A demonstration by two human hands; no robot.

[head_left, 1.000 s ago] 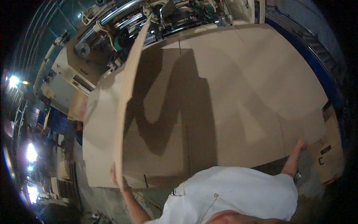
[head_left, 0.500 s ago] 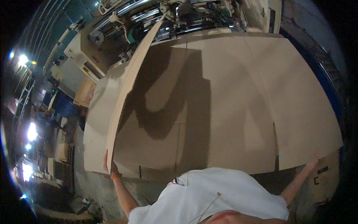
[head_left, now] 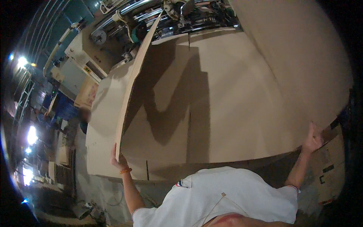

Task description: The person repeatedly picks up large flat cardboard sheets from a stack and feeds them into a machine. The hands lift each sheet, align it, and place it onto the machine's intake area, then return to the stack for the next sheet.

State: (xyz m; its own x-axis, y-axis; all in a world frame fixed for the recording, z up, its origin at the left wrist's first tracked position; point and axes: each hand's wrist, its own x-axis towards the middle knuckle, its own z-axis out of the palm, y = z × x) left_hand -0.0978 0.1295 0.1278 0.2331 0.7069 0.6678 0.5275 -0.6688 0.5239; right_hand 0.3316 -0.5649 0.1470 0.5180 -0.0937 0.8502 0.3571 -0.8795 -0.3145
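A large creased brown cardboard sheet (head_left: 238, 113) spreads in front of me. Its left part stands up steeply as a panel (head_left: 133, 81), seen nearly edge-on. My left hand (head_left: 119, 158), with an orange band at the wrist, is closed round that panel's near lower corner. On the right another panel (head_left: 302, 56) is lifted and slants up toward me. My right hand (head_left: 313, 139) is closed on its near edge, some of the fingers hidden by the board. More pale cardboard (head_left: 104, 125) lies flat under the sheet at the left.
A machine with metal rollers (head_left: 181, 20) runs along the far side, its pale housing (head_left: 85, 53) at the far left. Stacked printed cardboard (head_left: 329, 170) stands low at the right. Another person (head_left: 84, 119), partly hidden, is beyond the left edge of the sheets.
The right panel has risen from lying flat to a slant, with my right hand coming up and inward. My left hand has shifted slightly up and right, still holding the upright panel.
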